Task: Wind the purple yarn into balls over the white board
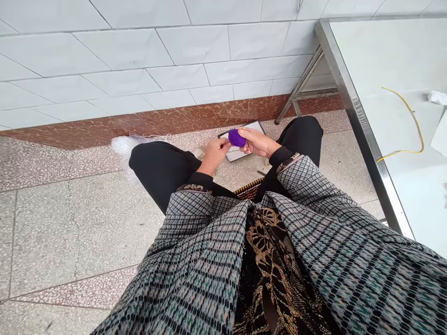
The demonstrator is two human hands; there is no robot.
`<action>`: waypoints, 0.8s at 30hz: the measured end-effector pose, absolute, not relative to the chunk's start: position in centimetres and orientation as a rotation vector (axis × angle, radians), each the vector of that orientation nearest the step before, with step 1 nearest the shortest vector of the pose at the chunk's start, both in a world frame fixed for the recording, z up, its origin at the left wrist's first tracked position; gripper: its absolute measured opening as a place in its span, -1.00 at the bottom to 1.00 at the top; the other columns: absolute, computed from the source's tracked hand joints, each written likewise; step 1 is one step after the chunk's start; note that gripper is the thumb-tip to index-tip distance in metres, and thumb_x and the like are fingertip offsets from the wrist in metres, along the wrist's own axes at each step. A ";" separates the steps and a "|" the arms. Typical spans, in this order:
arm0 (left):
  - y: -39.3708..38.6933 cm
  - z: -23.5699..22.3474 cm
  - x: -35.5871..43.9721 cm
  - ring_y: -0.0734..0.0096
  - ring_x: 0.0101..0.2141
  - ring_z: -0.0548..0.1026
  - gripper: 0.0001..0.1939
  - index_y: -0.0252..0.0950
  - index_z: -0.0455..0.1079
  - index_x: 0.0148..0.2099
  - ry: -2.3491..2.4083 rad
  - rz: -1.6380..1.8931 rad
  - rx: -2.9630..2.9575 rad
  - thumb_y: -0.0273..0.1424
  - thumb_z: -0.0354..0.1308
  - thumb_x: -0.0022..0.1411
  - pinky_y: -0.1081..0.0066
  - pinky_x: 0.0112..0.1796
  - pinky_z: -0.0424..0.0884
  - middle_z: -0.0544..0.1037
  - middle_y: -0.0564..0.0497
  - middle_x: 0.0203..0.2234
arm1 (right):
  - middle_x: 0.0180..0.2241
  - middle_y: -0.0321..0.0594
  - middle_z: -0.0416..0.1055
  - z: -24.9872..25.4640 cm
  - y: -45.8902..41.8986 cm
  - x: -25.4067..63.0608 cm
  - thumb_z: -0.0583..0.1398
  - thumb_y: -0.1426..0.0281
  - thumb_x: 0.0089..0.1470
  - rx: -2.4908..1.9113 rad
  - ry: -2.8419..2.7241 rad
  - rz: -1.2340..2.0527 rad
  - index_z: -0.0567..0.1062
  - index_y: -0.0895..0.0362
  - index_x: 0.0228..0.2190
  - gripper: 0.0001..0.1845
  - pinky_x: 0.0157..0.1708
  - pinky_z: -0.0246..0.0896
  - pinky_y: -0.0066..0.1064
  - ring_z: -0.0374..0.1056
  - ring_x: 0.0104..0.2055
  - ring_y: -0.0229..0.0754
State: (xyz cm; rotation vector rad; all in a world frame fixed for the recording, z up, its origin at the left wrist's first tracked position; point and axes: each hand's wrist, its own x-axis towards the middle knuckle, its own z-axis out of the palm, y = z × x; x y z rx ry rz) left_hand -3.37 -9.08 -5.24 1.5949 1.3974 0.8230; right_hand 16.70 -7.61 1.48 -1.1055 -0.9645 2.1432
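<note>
A small ball of purple yarn (237,137) is in my right hand (256,141), with the thumb over its top and the fingers curled beneath. Close against the ball's left side is my left hand (215,152), its thumb and fingertips pinched together. Whatever those fingertips hold is too small to make out. Both hands are held between my bent knees. Below them on the floor lies a flat white board with a dark edge (257,125), partly hidden by my right hand and the ball.
A metal-framed table (363,121) stands on the right, with a yellow cord (419,130) on its white top. Clear plastic wrapping (122,148) lies beside my left knee. Ahead rises a white tiled wall (188,44) with a reddish-brown base. Speckled tiles cover the floor (80,228).
</note>
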 end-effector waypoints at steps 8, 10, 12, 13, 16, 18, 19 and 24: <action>-9.6 -5.8 -2.5 0.32 -0.47 0.35 -0.78 -0.24 0.54 -0.38 1.378 0.639 1.779 -0.25 0.26 0.27 0.32 -0.32 0.26 0.46 0.07 -0.59 | -0.35 -0.37 0.57 0.9 -7.3 16.4 0.31 0.43 0.56 -1.174 -0.776 2.114 0.36 0.07 -0.07 -0.81 -0.36 0.59 -0.54 0.55 -0.44 -0.33; -9.5 -5.9 -2.7 0.25 -0.44 0.42 -0.78 -0.24 0.56 -0.38 1.392 0.626 1.814 -0.25 0.28 0.29 0.30 -0.29 0.31 0.54 0.02 -0.54 | -0.31 -0.35 0.60 0.9 -7.3 16.4 0.36 0.41 0.52 -1.142 -0.774 2.164 0.38 0.08 -0.07 -0.78 -0.32 0.62 -0.52 0.57 -0.41 -0.33; -9.5 -6.1 -2.9 0.17 -0.40 0.49 -0.80 -0.23 0.60 -0.35 1.421 0.617 1.821 -0.27 0.30 0.31 0.27 -0.24 0.36 0.60 -0.04 -0.50 | -0.31 -0.34 0.60 0.8 -7.4 16.5 0.36 0.37 0.52 -1.110 -0.798 2.197 0.40 0.09 -0.08 -0.78 -0.32 0.61 -0.53 0.56 -0.42 -0.34; -9.4 -6.2 -3.0 0.13 -0.37 0.52 -0.81 -0.23 0.63 -0.32 1.441 0.614 1.809 -0.28 0.31 0.32 0.26 -0.23 0.38 0.62 -0.07 -0.48 | -0.32 -0.35 0.60 0.8 -7.4 16.6 0.36 0.35 0.52 -1.094 -0.817 2.208 0.41 0.10 -0.09 -0.79 -0.34 0.60 -0.54 0.55 -0.43 -0.34; -9.3 -6.4 -3.1 0.04 -0.32 0.58 -0.84 -0.24 0.69 -0.25 1.485 0.608 1.754 -0.31 0.31 0.35 0.23 -0.19 0.41 0.67 -0.10 -0.43 | -0.36 -0.35 0.58 0.8 -7.5 16.6 0.39 0.26 0.51 -1.031 -0.875 2.223 0.44 0.11 -0.08 -0.74 -0.39 0.55 -0.58 0.50 -0.46 -0.35; -9.3 -6.3 -3.0 0.06 -0.33 0.58 -0.81 -0.25 0.71 -0.23 1.483 0.604 1.763 -0.32 0.29 0.37 0.23 -0.19 0.42 0.67 -0.09 -0.43 | -0.37 -0.35 0.55 0.8 -7.4 16.4 0.40 0.22 0.49 -1.013 -0.884 2.179 0.44 0.11 -0.07 -0.70 -0.39 0.54 -0.59 0.50 -0.45 -0.34; -9.4 -6.3 -2.9 0.09 -0.34 0.57 -0.80 -0.25 0.71 -0.23 1.467 0.599 1.786 -0.32 0.27 0.37 0.23 -0.19 0.42 0.68 -0.08 -0.43 | -0.37 -0.36 0.53 0.8 -7.3 16.4 0.39 0.23 0.51 -1.032 -0.874 2.130 0.43 0.11 -0.08 -0.71 -0.37 0.55 -0.60 0.51 -0.44 -0.35; -9.8 -5.8 -2.4 0.18 -0.32 0.55 -0.78 -0.23 0.69 -0.28 1.257 0.541 1.910 -0.31 0.23 0.33 0.27 -0.18 0.40 0.71 -0.06 -0.34 | -0.40 -0.38 0.46 0.7 -6.7 16.1 0.24 0.41 0.61 -1.448 -0.939 1.767 0.33 0.09 -0.13 -0.80 -0.60 0.26 -0.67 0.40 -0.54 -0.40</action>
